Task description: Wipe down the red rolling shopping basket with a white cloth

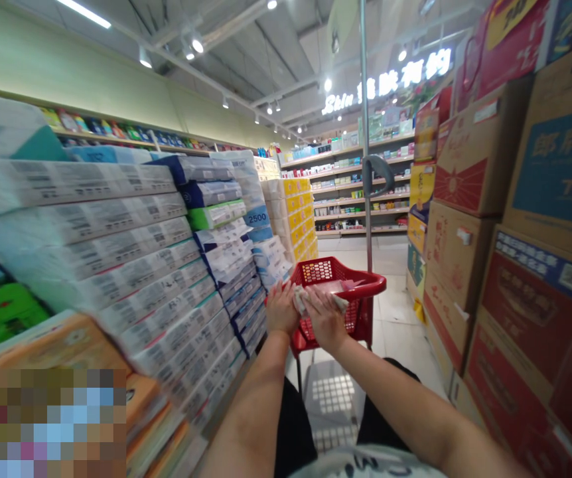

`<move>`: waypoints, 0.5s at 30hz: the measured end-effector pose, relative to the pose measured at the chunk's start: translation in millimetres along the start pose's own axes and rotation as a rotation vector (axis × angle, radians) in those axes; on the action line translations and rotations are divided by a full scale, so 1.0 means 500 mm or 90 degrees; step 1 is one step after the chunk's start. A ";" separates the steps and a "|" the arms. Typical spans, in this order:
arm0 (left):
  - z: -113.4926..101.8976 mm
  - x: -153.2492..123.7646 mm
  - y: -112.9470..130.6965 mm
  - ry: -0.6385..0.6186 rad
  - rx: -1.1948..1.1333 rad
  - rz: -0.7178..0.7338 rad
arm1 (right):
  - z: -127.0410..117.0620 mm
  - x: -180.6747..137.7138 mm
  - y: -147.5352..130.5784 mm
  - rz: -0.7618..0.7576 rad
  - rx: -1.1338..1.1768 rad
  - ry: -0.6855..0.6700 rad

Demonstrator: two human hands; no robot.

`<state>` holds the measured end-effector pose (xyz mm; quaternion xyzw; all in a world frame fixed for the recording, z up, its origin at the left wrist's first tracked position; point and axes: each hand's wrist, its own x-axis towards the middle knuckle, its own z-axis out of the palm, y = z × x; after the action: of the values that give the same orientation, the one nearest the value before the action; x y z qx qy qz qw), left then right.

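Observation:
In front of me stands a red plastic shopping cart (365, 289) with perforated basket walls and thin legs. My left hand (283, 309) is closed over the left end of its near rim. Just beside it, my right hand (324, 316) presses a pale crumpled cloth (340, 303) against the same rim, the cloth's edges showing on both sides of the fingers. Inside the basket lies something pinkish (333, 286), too small to name.
Stacked tissue packs (131, 219) line the left side, with a yellow-and-white stack (298, 216) farther on. Cardboard cartons (465, 245) rise along the right. A metal pole (368, 226) stands beyond the cart, before stocked shelves (346, 196). Tiled floor (393, 325) runs between.

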<state>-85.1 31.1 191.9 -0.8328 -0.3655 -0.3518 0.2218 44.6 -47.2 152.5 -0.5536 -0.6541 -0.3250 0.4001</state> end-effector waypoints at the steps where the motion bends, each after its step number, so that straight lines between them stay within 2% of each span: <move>1: 0.000 0.001 0.007 -0.003 -0.006 0.000 | -0.005 -0.002 0.005 -0.016 0.006 -0.009; 4: 0.001 0.006 0.025 0.007 -0.018 -0.014 | -0.025 -0.007 0.019 0.027 -0.003 -0.007; 7: 0.004 0.012 0.041 0.022 -0.020 -0.030 | -0.035 -0.009 0.022 0.090 -0.021 0.032; 11: 0.008 0.017 0.052 0.018 -0.022 -0.041 | -0.034 -0.001 0.031 0.077 -0.012 0.053; 15: 0.011 0.017 0.052 0.025 -0.021 -0.042 | -0.032 0.007 0.046 0.192 -0.027 0.106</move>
<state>-58.7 22.1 191.7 -0.8164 -0.3828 -0.3813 0.2037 69.8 -55.5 162.7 -0.6251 -0.5213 -0.3192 0.4854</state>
